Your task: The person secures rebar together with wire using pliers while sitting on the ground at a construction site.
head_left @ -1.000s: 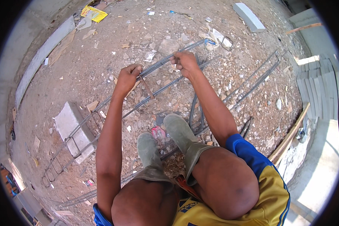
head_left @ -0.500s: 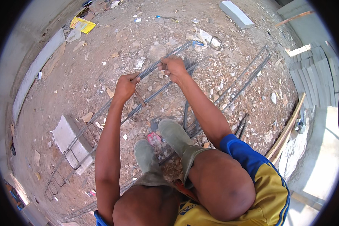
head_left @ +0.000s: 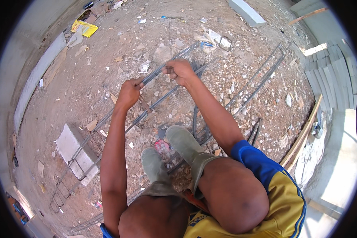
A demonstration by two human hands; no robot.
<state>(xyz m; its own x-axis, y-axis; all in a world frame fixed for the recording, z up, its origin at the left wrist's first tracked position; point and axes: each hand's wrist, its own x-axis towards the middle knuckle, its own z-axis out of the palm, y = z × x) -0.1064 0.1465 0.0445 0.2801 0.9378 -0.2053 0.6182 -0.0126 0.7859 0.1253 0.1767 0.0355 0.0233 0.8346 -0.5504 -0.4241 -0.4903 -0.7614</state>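
Note:
Long grey steel bars of a rebar cage (head_left: 107, 115) slant from lower left to upper right in front of my boots. My left hand (head_left: 129, 93) is closed on the upper bars, thumb along the top. Below it, a rusty crosspiece (head_left: 145, 104) reaches toward the lower bar. Beside the same bars, my right hand (head_left: 179, 71) has its fingers curled in a pinch. A faint thin wire appears to rise from those fingers. Behind the right wrist lies a bundle of dark thin wires (head_left: 200, 68), partly hidden.
A pale concrete block (head_left: 69, 141) supports the cage at left; another block (head_left: 248, 14) lies far off. More bars (head_left: 261, 77) rest at right, near stacked grey slabs (head_left: 331, 75) and wooden planks (head_left: 303, 137). My green boots (head_left: 182, 141) stand on stony, littered ground.
Both hands have shifted slightly left along with the upper bars, partly because the view itself moved a little. My left hand keeps its grip; the right fingers remain curled.

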